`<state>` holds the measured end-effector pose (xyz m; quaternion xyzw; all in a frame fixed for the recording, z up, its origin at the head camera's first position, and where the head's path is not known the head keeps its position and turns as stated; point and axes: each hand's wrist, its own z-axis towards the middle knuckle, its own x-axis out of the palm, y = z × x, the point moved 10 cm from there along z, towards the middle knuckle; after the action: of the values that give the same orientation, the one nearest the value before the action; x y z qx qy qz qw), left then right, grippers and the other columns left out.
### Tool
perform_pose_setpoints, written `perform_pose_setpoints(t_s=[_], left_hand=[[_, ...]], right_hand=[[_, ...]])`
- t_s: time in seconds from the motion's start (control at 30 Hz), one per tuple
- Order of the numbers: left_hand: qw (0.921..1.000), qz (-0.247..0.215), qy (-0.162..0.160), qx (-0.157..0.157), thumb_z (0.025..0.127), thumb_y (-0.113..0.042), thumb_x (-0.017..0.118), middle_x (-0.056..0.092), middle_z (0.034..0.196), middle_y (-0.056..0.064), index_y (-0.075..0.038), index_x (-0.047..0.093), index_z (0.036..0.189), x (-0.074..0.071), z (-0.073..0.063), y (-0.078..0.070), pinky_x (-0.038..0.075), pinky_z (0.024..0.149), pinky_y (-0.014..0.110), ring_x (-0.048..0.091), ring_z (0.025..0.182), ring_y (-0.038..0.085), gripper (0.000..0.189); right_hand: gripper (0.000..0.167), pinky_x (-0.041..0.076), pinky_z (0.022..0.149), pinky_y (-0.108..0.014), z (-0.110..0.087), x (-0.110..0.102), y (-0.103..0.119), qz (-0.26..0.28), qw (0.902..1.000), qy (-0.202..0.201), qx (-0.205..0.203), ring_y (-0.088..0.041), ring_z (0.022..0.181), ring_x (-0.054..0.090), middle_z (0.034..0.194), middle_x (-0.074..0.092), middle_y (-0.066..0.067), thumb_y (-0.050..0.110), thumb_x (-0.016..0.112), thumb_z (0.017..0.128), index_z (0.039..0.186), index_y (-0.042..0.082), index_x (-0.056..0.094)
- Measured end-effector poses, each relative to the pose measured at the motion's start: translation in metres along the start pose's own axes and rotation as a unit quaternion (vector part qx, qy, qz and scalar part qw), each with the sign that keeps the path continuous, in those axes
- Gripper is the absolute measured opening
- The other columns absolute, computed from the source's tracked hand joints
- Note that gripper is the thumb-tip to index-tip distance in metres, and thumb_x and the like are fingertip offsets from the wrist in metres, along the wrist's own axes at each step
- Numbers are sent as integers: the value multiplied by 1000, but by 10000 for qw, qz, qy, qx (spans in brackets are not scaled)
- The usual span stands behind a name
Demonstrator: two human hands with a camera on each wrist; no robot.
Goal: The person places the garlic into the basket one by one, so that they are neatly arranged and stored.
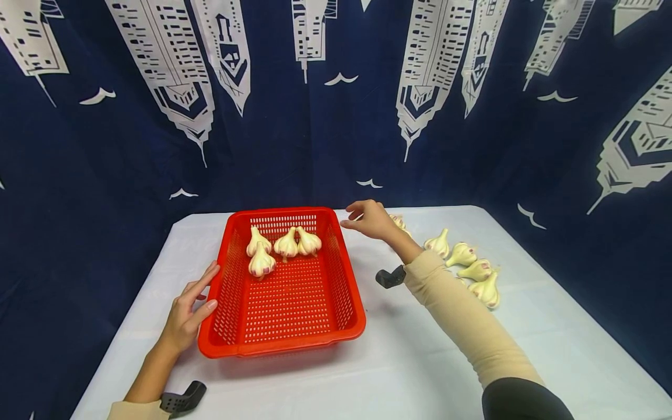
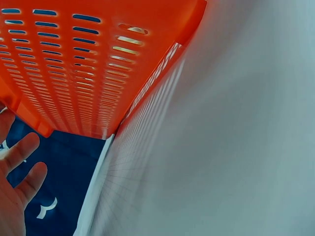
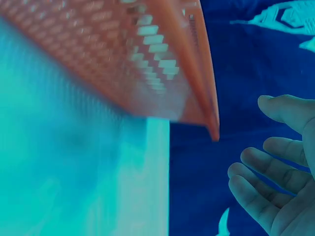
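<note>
A red plastic basket (image 1: 286,344) with slotted walls stands on the white table, several garlic bulbs (image 1: 261,262) grouped toward its far end. My left hand (image 1: 184,315) rests on the basket's left rim, fingers fairly straight. Just beyond the right rim, my right hand (image 1: 370,219) hovers in the air with its fingers loosely bent and nothing between them. In the right wrist view, that same hand (image 3: 275,177) is apart from the basket (image 3: 167,73). More garlic bulbs (image 1: 462,255) lie on the table to the right, partly hidden behind my right forearm.
The white table (image 1: 399,373) ends at a dark blue cloth (image 1: 325,146) printed with white buildings, which hangs behind and at the sides. A black strap device (image 1: 184,399) sits on my left wrist and a similar one (image 1: 391,277) on my right.
</note>
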<state>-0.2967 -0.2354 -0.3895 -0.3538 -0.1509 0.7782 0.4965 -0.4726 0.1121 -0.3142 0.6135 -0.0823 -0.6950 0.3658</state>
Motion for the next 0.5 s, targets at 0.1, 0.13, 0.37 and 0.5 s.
perform_pose_setpoints(t_s=[0.1,0.13,0.37,0.5], left_hand=[[10000,-7,0,-19,78,-5,55,48,147,14,-2,53,141,0,0,0,38,78,17,50,104,6,63],[10000,-3,0,-28,78,-5,55,48,147,14,-2,53,141,0,0,0,38,78,17,50,104,6,63],[10000,-3,-8,-45,78,-5,55,48,147,14,-2,53,141,0,-1,1,38,78,17,50,103,6,63],[10000,-7,-20,-38,78,-5,55,48,147,14,-2,53,141,0,-1,1,38,78,17,50,103,6,63]], right_hand=[[43,57,73,-38,-2,-5,-16,26,9999,-69,139,-29,93,68,104,72,-16,24,75,86,120,-2,67],[43,56,73,-38,-3,-7,-21,18,9998,-93,168,-29,93,67,104,72,-16,24,75,86,119,-2,67],[42,53,80,-43,-9,-23,-52,-133,9992,-281,256,-33,93,67,100,72,-19,21,75,85,116,-6,67],[42,51,86,-46,-13,-30,-73,-190,9981,-329,493,-35,97,65,102,71,-21,21,75,85,116,-7,66]])
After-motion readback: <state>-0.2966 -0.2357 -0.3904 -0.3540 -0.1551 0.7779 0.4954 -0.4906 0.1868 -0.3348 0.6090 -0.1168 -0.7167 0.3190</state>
